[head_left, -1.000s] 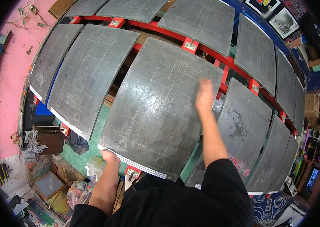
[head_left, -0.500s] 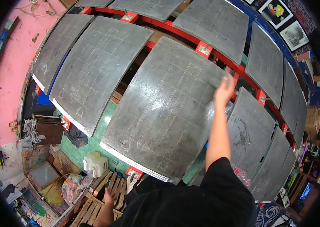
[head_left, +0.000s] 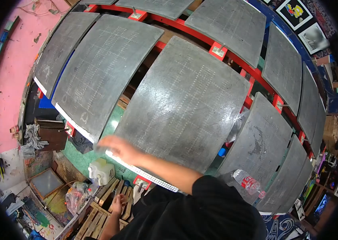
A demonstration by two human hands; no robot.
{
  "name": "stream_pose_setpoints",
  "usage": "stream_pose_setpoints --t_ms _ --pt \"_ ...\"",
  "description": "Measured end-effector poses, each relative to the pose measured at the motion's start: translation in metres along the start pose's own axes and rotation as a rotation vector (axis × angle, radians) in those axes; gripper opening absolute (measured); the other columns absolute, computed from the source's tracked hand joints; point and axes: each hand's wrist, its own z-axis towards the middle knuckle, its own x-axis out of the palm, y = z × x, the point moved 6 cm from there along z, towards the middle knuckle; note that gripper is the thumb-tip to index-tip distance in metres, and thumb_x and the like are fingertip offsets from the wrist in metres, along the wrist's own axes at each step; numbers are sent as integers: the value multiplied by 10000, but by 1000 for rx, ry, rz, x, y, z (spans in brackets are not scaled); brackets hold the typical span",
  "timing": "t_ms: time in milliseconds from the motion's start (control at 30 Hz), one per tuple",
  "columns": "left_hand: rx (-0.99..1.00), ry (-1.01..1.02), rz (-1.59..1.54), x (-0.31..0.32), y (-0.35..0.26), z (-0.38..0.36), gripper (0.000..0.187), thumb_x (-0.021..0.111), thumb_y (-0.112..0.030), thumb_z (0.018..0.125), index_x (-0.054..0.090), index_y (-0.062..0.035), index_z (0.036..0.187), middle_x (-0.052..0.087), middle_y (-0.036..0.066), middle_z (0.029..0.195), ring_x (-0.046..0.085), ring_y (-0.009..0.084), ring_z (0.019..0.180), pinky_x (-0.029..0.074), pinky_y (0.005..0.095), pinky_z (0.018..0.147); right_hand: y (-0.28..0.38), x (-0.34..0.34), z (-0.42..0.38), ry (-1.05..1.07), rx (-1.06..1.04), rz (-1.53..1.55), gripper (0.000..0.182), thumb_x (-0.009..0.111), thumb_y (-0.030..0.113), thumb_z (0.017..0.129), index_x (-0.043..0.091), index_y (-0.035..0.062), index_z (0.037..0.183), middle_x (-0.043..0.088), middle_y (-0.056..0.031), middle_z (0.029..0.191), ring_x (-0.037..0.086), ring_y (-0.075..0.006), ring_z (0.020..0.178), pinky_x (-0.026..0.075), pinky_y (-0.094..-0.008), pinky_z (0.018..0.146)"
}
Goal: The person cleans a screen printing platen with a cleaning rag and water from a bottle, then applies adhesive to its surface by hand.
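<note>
A: What is the biggest thing?

B: The big grey board (head_left: 193, 100) in the middle. It lies right in front of the person, with rows of little pale marks on it and shiny spots where light hits. A white strip with little squares runs along its near edge.

A: What is around it?

B: Another grey board, the left one (head_left: 105, 72), sits beside it, and there's a grey board on the right (head_left: 263, 124) too. Red bars (head_left: 195, 31) run behind the middle board.

A: What is lower down?

B: A wooden crate (head_left: 91, 226) made of slats, down on the left.

A: Where are the hands?

B: The right hand (head_left: 119, 150) is at the near left corner of the middle board, its arm reaching across the front. It's blurry, so I can't tell how bent its fingers are, or if it has hold of the corner. The left hand (head_left: 117, 205) is low, over the crate. Its fingers are loosely bent, about half open, and it looks like it holds nothing.

A: Any smaller things?

B: A clear bottle (head_left: 249, 183) with a red label lies on the right board. A white jug (head_left: 101, 172) stands near the crate. Smallest is a blue cap (head_left: 222, 152), between the middle and right boards.
</note>
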Motion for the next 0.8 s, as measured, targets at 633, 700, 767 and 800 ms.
stream_pose_setpoints --t_ms 633,700,767,800 --pt "26 -79 131 -22 36 -28 537 474 -486 1095 684 4 1162 707 85 957 680 198 798 538 361 692 -15 -114 130 216 -19 -227 323 608 25 926 717 92 1222 673 -121 1249 643 -325 1196 512 -411 1049" --pt "-182 -127 39 -31 70 -56 544 473 -473 1095 673 25 1189 724 108 1010 707 217 860 555 371 721 6 -161 118 -47 -52 -240 301 606 32 943 723 82 1216 678 -117 1255 646 -303 1212 501 -419 1058" --pt "-89 36 561 -26 77 -105 550 462 -461 1097 667 33 1228 731 132 1079 716 218 918 566 357 758 10 -269 104 -523 7 -515 294 592 31 959 726 78 1217 705 -132 1281 649 -287 1224 509 -427 1048" --pt "-88 35 555 -29 86 -103 550 462 -461 1097 667 33 1228 731 132 1079 716 218 918 566 357 758 0 -334 91 -803 87 -665 277 606 58 964 722 74 1216 707 -142 1287 655 -301 1227 514 -435 1042"
